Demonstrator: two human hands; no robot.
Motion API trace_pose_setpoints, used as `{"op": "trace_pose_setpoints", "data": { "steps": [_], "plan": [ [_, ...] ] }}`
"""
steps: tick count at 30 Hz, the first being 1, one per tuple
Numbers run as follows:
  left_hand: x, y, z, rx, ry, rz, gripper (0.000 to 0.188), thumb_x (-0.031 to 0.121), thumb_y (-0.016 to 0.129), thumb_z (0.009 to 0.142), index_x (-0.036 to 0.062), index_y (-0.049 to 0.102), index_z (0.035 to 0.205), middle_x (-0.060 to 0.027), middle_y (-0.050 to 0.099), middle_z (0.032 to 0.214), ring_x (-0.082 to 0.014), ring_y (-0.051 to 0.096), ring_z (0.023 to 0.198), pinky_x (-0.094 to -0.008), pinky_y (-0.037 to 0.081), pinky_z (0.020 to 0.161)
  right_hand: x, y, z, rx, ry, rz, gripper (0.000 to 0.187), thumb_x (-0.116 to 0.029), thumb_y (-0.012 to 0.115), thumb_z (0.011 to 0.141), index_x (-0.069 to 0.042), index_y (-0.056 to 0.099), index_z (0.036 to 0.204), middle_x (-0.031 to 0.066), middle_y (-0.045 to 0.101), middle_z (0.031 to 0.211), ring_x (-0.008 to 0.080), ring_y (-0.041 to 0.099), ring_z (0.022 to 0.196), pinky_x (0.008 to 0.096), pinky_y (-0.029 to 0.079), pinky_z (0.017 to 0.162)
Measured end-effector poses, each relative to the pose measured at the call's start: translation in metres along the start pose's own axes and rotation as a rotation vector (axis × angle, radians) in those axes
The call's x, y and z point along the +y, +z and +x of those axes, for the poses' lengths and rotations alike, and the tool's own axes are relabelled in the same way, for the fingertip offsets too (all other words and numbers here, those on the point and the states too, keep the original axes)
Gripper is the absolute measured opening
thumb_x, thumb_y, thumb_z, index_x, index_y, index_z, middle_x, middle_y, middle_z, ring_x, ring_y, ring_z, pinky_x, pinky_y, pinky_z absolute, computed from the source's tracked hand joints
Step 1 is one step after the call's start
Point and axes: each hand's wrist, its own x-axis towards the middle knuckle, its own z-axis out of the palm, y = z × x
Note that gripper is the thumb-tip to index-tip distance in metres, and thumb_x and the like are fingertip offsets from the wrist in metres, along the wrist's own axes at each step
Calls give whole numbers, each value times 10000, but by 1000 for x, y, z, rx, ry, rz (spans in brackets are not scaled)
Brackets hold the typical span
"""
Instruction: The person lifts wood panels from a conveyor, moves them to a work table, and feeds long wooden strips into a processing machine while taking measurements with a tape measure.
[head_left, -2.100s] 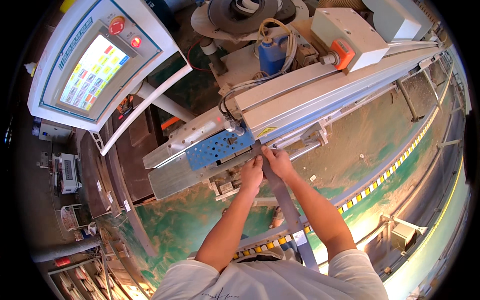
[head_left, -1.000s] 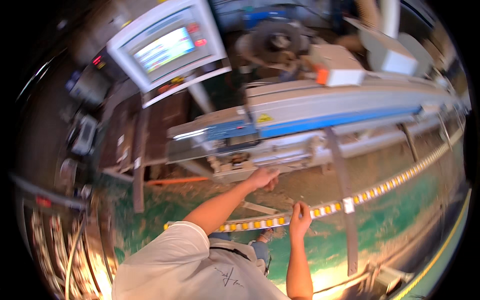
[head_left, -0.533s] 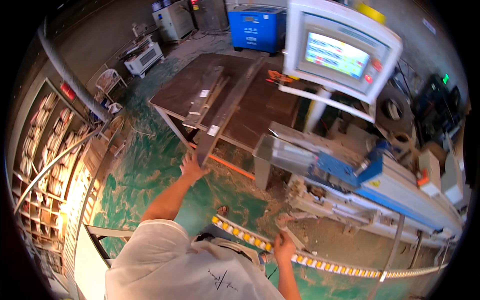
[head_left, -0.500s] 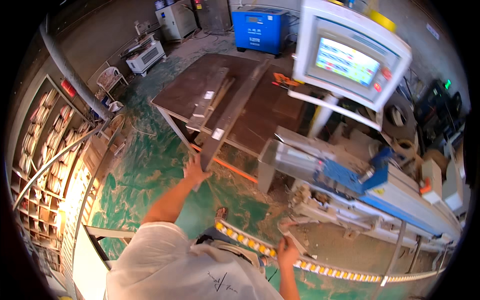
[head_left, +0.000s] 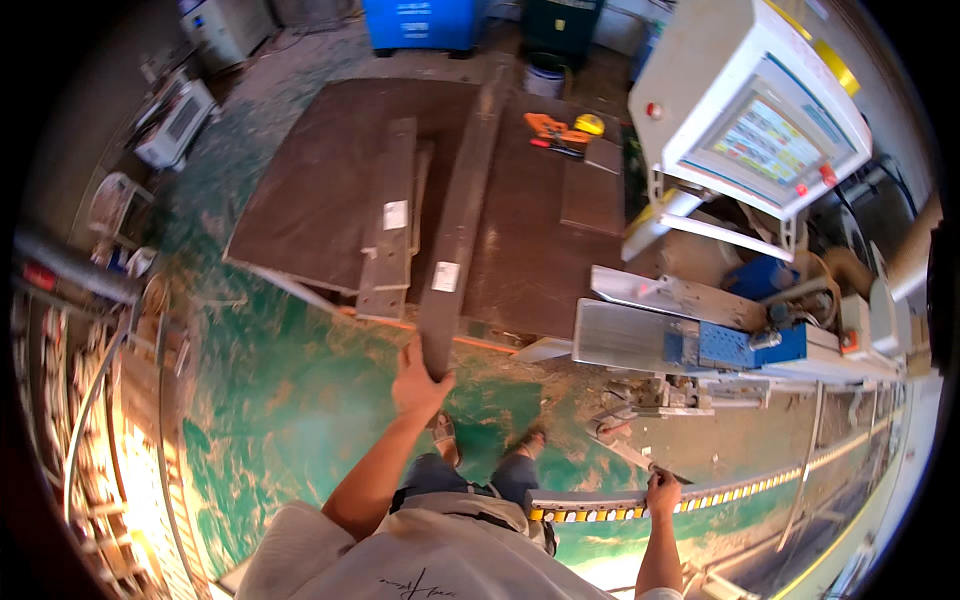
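A long, narrow brown board (head_left: 463, 225) with a white label lies across a dark brown table (head_left: 310, 150), its near end sticking out past the edge. My left hand (head_left: 418, 384) is closed round that near end, thumb on the right side and fingers on the left. To its left lie shorter brown boards (head_left: 391, 235), one bearing a white label. My right hand (head_left: 662, 493) is closed at the rail (head_left: 590, 507) of yellow and white rollers. Whether its curled fingers grip the rail or a small thing is hidden.
A white control cabinet (head_left: 700, 90) with a lit screen overhangs at the right. Below it stands a machine with a metal bed (head_left: 625, 335) and blue parts. Orange tools (head_left: 548, 127) and a yellow tape measure (head_left: 589, 124) lie on the table. A lit rack (head_left: 130, 450) stands left.
My view has turned and shifted. My left hand, earlier spread against the board's side, now wraps its near end. My right hand sits nearer the rail's left end.
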Motion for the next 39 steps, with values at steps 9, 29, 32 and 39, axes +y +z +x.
{"op": "trace_pose_setpoints", "data": {
  "steps": [9, 29, 32, 39],
  "plan": [
    [-20, -24, 42, -81, 83, -77, 1036, 268, 818, 747, 76, 206, 1561, -292, 398, 1394, -504, 514, 1182, -532, 493, 943, -14, 7, 24, 76, 160, 152, 208, -188, 624, 918, -3, 714, 944, 155, 719, 770, 274, 713, 709, 385, 548, 653],
    [-4, -4, 61, -130, -206, 114, 1057, 101, 829, 706, 37, 217, 1566, -275, 384, 1479, -464, 422, 1340, -499, 396, 1096, -322, 53, 248, 19, -674, 76, 449, -213, 558, 959, -31, 488, 1364, 284, 414, 1479, 503, 378, 1373, 581, 325, 1131],
    [-4, -1, 56, -89, -245, 115, 1057, 92, 827, 698, 19, 220, 1561, -273, 383, 1488, -456, 417, 1351, -492, 382, 1111, -322, 56, 252, 20, -687, 52, 454, -248, 539, 969, -33, 486, 1365, 286, 429, 1463, 503, 384, 1367, 596, 318, 1131],
    [-3, 3, 59, -49, -261, 106, 1072, 84, 821, 699, 3, 196, 1566, -266, 378, 1504, -447, 416, 1365, -473, 369, 1125, -321, 56, 252, 8, -685, 84, 461, -260, 536, 972, -43, 473, 1374, 275, 424, 1467, 507, 389, 1358, 600, 317, 1125]
  ]
}}
